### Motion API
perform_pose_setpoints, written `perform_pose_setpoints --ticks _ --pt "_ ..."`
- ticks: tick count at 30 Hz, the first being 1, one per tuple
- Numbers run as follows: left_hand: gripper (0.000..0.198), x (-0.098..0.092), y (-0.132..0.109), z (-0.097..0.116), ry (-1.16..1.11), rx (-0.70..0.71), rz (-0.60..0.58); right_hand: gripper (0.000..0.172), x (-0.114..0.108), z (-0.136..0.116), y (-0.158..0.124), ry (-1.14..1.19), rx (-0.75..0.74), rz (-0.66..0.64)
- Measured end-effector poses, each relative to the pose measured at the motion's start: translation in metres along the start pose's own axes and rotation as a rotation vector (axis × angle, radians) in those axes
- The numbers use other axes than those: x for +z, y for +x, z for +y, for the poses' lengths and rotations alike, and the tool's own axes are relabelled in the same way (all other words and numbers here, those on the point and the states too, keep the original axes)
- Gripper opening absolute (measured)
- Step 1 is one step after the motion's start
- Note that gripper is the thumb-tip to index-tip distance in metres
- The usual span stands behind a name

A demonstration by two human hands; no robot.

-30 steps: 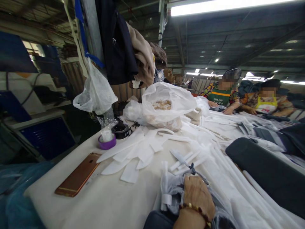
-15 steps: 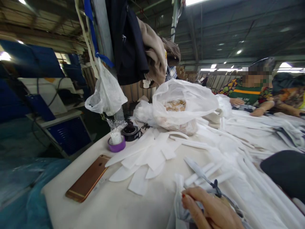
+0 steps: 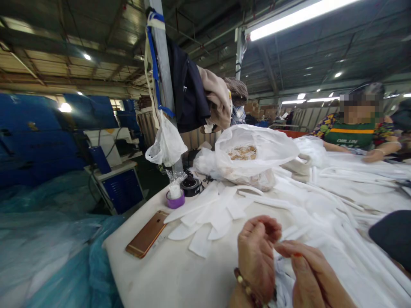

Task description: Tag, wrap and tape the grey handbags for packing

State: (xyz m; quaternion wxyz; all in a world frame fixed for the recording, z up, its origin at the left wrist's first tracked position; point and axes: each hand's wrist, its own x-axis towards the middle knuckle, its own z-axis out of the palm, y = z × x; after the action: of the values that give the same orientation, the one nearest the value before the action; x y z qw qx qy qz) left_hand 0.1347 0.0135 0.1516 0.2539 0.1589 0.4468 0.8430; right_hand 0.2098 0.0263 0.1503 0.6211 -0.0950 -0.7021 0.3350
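My left hand, with a beaded bracelet at the wrist, is raised over the table's near side. Its fingers curl inward and whatever they may hold is hidden. Close beside it on the right, my right hand has thumb and forefinger drawn together, fingertips almost at my left hand. What this pinch holds is too small to tell. White cloth shows below and between the two hands. Flat white fabric pieces lie fanned out to the left.
A copper-coloured phone lies by the left edge, near purple tape and black tape. An open plastic bag stands behind. Long white strips cover the right side. Across the table a person works.
My left hand has come into view beside my right hand. The scissors seen earlier near my right hand no longer show. The view has tilted upward and shifted left.
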Motion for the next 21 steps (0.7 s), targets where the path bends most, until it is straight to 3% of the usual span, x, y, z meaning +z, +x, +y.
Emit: perform_pose_setpoints --ticks 2,3,4,8,11,15,18,21 --pt "0.032 -0.025 0.014 0.03 0.406 0.205 0.084 0.014 0.004 0.003 -0.001 -0.007 -0.055 -0.088" --pt "0.036 -0.04 0.025 0.044 0.809 0.244 0.133 0.014 0.007 0.005 -0.001 -0.014 -0.091 -0.156" --pt "0.035 -0.057 0.038 0.055 0.953 0.24 0.159 0.014 0.011 0.007 -0.003 -0.014 -0.129 -0.242" --pt "0.05 -0.123 0.091 0.072 1.341 0.158 0.182 0.018 0.036 0.016 -0.023 -0.034 -0.301 -0.64" --pt "0.059 -0.158 0.115 0.064 1.569 0.031 0.134 0.037 0.056 0.03 -0.054 -0.179 -0.474 -0.785" --pt "0.058 -0.181 0.129 0.058 1.763 -0.045 0.033 0.065 0.059 0.045 -0.09 -0.428 -0.563 -0.824" --pt "0.062 -0.189 0.138 0.061 1.839 -0.079 -0.013 0.069 0.051 0.042 -0.094 -0.497 -0.537 -0.854" --pt "0.053 -0.196 0.146 0.066 1.884 -0.089 -0.033 0.066 0.046 0.037 -0.085 -0.464 -0.466 -0.979"
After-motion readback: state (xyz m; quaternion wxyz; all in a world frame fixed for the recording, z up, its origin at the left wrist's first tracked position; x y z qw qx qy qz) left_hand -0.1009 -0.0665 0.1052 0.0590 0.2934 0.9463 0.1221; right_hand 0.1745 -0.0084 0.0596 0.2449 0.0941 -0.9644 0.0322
